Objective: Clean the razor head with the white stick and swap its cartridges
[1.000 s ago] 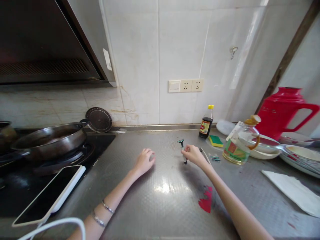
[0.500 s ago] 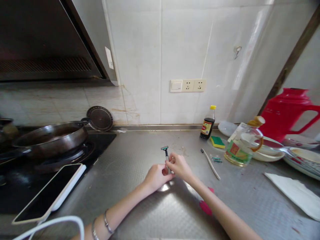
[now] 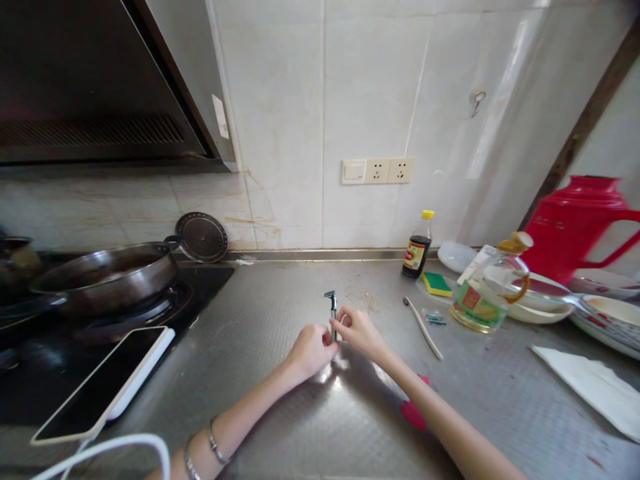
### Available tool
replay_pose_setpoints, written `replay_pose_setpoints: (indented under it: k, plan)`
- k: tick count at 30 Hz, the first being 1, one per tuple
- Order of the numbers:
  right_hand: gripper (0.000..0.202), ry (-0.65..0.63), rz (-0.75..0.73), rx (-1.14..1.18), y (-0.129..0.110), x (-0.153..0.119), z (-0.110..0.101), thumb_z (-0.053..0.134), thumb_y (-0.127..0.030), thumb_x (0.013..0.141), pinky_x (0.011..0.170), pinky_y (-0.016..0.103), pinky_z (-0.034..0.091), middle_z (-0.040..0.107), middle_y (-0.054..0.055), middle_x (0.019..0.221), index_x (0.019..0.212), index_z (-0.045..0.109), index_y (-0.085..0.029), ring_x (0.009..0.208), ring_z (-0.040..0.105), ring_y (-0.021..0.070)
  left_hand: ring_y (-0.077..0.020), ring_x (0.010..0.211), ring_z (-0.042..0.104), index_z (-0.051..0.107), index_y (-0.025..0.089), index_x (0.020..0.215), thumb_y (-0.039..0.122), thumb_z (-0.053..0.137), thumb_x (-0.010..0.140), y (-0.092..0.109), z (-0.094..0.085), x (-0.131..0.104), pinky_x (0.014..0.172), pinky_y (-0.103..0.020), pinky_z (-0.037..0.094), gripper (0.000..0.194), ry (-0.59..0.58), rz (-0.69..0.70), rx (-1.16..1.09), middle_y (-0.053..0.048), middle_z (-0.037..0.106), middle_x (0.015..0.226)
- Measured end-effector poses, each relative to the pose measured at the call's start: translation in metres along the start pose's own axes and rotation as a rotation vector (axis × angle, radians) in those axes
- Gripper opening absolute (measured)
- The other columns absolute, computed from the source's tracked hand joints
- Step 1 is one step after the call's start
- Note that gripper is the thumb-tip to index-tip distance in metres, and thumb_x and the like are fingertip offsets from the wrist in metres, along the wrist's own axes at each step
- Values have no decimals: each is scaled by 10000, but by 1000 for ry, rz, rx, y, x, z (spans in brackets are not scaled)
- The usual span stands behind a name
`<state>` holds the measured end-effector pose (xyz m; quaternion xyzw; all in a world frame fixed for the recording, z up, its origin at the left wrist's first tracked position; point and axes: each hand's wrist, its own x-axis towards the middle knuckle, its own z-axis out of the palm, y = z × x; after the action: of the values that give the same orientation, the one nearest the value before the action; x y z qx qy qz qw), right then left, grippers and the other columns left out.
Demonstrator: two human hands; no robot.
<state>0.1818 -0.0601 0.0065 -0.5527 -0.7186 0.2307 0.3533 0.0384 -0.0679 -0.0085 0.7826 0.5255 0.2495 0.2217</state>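
A razor [image 3: 333, 308] with a green-and-black head stands nearly upright between my two hands, above the metal counter [image 3: 280, 300]. My left hand [image 3: 311, 350] is closed on the lower part of its handle. From the other side, the fingers of my right hand [image 3: 359, 331] pinch the handle slightly higher up. Part of the handle is hidden behind the fingers. Right of my hands lie a white stick-like thing with a dark end [image 3: 424, 330] and a small pack of green blades [image 3: 436, 320].
A phone [image 3: 100, 387] with a white cable lies at the stove's edge, in front of a pan [image 3: 110, 273]. On the right are a soy sauce bottle [image 3: 416, 257], a sponge [image 3: 437, 285], a glass jug [image 3: 480, 307], bowls, a red thermos [image 3: 575, 227] and white paper [image 3: 590, 387]. Something pink [image 3: 413, 415] lies by my right forearm.
The razor has turned, so its head shows more from the side and the handle stands straighter. Both hands keep hold of it, with the left fingers slightly shifted.
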Motion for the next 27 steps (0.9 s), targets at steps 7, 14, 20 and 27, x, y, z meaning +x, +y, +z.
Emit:
replay_pose_setpoints:
  k: [7,14,20,27]
  plan:
    - [229,19,8,2,2,2,-6,471,-318,796,454,195,307,564,-12,466,647,545,-160,430,491,98,-145,593,569,662,123,638,234,487,725,-14,-23,15,564,-239,340,225,-2,-76,176,-71,658,629]
    - [258,7,23,0,6,5,-9,464,-319,797,445,199,306,566,-5,458,613,541,-156,400,472,92,-178,685,616,666,134,653,225,475,729,-42,-40,28,607,-246,373,224,-31,-191,339,-105,682,702]
    - [302,0,20,0,6,5,-9,433,-341,821,450,196,303,562,-8,459,595,520,-161,404,470,90,-205,728,628,652,149,709,256,488,740,-46,-38,26,597,-254,390,198,-58,-183,422,-110,679,763]
    - [319,-6,-13,-48,15,7,-6,437,-343,818,460,199,287,550,-8,451,568,516,-162,424,462,92,-229,777,635,640,165,754,291,464,764,-41,-43,21,638,-282,428,217,-112,-173,492,-118,676,828]
